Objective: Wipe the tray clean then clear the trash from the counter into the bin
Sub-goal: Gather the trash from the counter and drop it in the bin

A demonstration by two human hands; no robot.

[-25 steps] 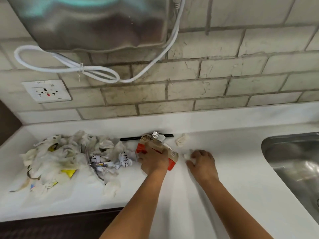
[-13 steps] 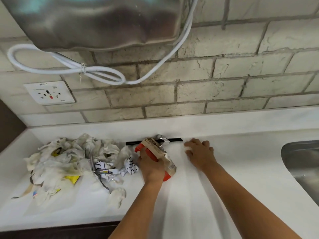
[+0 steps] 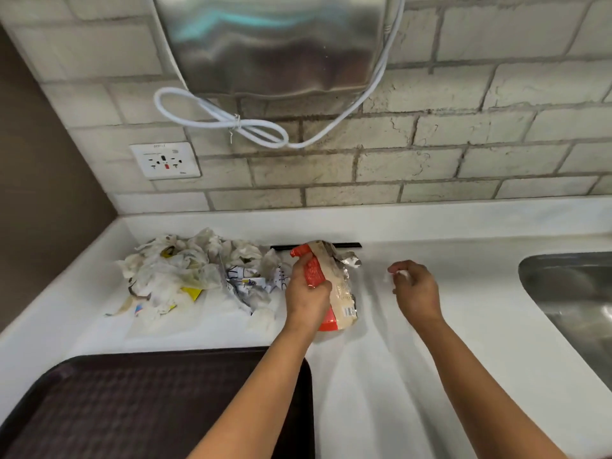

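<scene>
White and smooth, the bench runs under a wall of pale bricks, with a shiny metal box high up and a steel sink at the right edge. The dark tray sits at the near left edge of the bench with nothing on it, so the wiping part looks done.

The left hand is wrapped tight around an orange and tan snack bag. The bag is crushed in the fist, likely so it stays small and easy to carry. The right hand hangs just above the bench with its fingers curled in, pinching a small white scrap. It picks up the little bits one by one, because they lie apart from the rest.

Most of the trash is a heap of crumpled paper and plastic just left of the bag, close to the back wall. A thin black stick lies behind the bag. I cannot see the bin anywhere, so the trash has to be carried out of view. The big heap is not yet cleared.
</scene>
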